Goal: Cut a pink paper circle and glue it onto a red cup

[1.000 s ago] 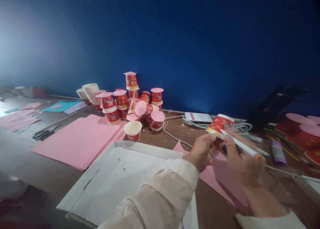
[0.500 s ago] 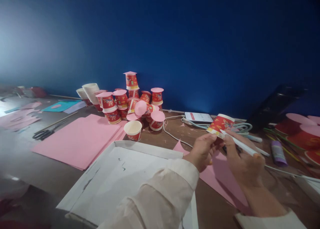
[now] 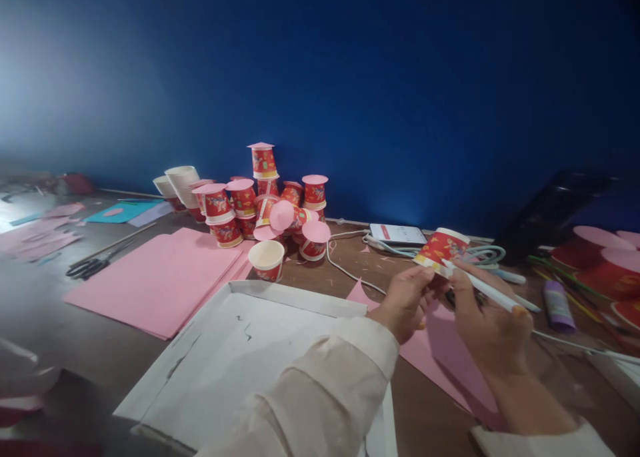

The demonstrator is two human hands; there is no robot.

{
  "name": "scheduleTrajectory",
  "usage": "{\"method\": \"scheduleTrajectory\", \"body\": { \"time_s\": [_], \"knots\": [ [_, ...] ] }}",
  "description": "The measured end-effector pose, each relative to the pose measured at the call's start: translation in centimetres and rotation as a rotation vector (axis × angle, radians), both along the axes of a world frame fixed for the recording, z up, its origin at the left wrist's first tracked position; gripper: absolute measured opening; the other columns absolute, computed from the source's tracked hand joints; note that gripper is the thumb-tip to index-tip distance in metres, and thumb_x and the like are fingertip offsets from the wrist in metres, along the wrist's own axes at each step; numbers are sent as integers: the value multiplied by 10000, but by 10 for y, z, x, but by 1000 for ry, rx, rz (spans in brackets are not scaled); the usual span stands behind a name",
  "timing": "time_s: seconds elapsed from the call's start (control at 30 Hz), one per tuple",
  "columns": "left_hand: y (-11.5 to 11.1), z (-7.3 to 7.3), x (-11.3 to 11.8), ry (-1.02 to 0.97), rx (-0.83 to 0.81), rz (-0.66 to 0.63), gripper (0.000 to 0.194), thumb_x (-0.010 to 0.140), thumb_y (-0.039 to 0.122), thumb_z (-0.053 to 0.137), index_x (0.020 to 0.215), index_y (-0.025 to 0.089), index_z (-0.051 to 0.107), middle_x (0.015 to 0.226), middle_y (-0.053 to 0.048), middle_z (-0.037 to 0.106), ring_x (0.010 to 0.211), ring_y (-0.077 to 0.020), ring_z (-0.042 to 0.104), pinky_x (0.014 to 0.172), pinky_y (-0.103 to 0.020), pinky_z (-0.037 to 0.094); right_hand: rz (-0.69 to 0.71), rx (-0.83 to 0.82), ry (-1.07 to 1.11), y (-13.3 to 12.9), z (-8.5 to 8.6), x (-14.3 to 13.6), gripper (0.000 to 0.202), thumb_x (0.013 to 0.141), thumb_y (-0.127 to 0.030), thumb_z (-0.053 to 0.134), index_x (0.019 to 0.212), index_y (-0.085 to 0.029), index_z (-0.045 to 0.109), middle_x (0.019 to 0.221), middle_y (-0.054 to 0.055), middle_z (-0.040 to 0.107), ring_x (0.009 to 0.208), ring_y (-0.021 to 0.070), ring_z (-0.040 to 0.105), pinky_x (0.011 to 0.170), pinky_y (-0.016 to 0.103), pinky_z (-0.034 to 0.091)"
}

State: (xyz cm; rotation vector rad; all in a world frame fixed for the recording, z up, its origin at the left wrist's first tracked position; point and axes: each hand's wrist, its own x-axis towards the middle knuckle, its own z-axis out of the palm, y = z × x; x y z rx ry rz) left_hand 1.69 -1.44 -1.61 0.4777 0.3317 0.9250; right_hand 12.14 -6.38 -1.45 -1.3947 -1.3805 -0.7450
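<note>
My left hand (image 3: 407,300) is closed on the lower edge of a red patterned paper cup (image 3: 443,246), which is tilted, with a yellow band near the fingers. My right hand (image 3: 493,334) is closed round a white marker-like pen (image 3: 490,290) with an orange end. The pen's tip is at the cup's lower edge, close to the left fingertips; whether it touches cannot be made out. Beneath both hands lies a pink paper sheet (image 3: 445,370), partly hidden by them.
Red cups topped with pink discs (image 3: 315,232) are stacked at the wall. An upright cup (image 3: 267,260) stands before them. Also about are a white box lid (image 3: 210,377), pink sheets (image 3: 155,277), scissors (image 3: 93,264), a phone (image 3: 397,234), cables and a purple glue stick (image 3: 559,307).
My right hand and the pen have shifted very slightly to the right. My left hand and the cup stay almost still. At the lower left edge, a blurred shape has changed.
</note>
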Motion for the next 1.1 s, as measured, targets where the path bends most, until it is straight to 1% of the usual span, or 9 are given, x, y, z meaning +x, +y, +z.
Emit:
{"method": "scheduleTrajectory", "body": {
  "time_s": [0.17, 0.27, 0.37, 0.47, 0.6, 0.77, 0.83, 0.97, 1.1],
  "knots": [
    [1, -1, 0, 16, -4, -7, 365, 674, 368, 950, 897, 151, 759, 891, -73, 744, 936, -203, 717, 1033, -349, 523, -22, -11, 63, 0, 0, -2, 264, 1038, -348, 605, 1043, -173, 803, 1018, 124, 841, 959, 277, 805, 938, 442, 634],
    [2, -1, 2, 3, -10, -7, 351, 685, 350, 942, 912, 151, 764, 900, -75, 753, 924, -195, 723, 1033, -342, 526, -16, -27, 81, 0, 0, -2, 276, 1039, -356, 597, 1048, -171, 802, 1023, 131, 838, 967, 286, 801, 934, 457, 633],
    [2, -2, 3, -11, -2, 0, 362, 684, 351, 943, 930, 150, 770, 909, -77, 761, 917, -189, 722, 1032, -338, 528, -4, -7, 71, 0, -1, -1, 278, 1036, -352, 601, 1041, -157, 799, 1013, 140, 835, 946, 282, 799, 922, 450, 632],
    [2, -3, 2, -8, 7, 2, 371, 682, 370, 944, 929, 155, 769, 928, -84, 767, 948, -203, 726, 1039, -349, 530, 1, -1, 49, 0, -1, 0, 259, 1035, -328, 603, 1039, -154, 795, 1008, 138, 833, 966, 284, 797, 934, 447, 627],
    [1, -2, 0, -18, 21, 1, 375, 681, 375, 945, 926, 151, 770, 947, -89, 764, 949, -195, 720, 1042, -338, 527, 27, -4, 13, -1, 1, 1, 227, 1032, -298, 610, 1025, -155, 786, 983, 129, 834, 925, 269, 804, 901, 423, 634],
    [2, -2, 1, 15, -17, -3, 384, 652, 374, 964, 882, 149, 754, 880, -65, 734, 892, -190, 715, 1015, -344, 529, 41, -18, -8, -1, 5, 0, 220, 1034, -289, 598, 977, -184, 784, 966, 109, 840, 917, 253, 809, 901, 398, 631],
    [3, -3, 2, 11, -4, 5, 412, 627, 390, 978, 873, 149, 751, 868, -61, 727, 883, -190, 709, 1005, -347, 527, 40, -14, -19, -1, 5, -1, 221, 1030, -288, 600, 962, -188, 785, 950, 104, 839, 902, 247, 808, 887, 383, 632],
    [4, -5, 4, 8, 50, 19, 475, 591, 448, 991, 881, 157, 753, 864, -63, 727, 881, -195, 695, 990, -357, 518, 53, 7, 30, -1, 6, -3, 225, 1029, -305, 605, 982, -166, 776, 941, 121, 829, 885, 264, 800, 876, 418, 635],
    [4, -7, 4, 88, 69, -1, 515, 606, 507, 975, 915, 158, 754, 857, -54, 711, 862, -184, 677, 927, -335, 497, 54, 0, 85, -3, 8, -3, 239, 1030, -326, 604, 1029, -160, 776, 966, 138, 824, 890, 276, 798, 848, 434, 640]
  ]
}}
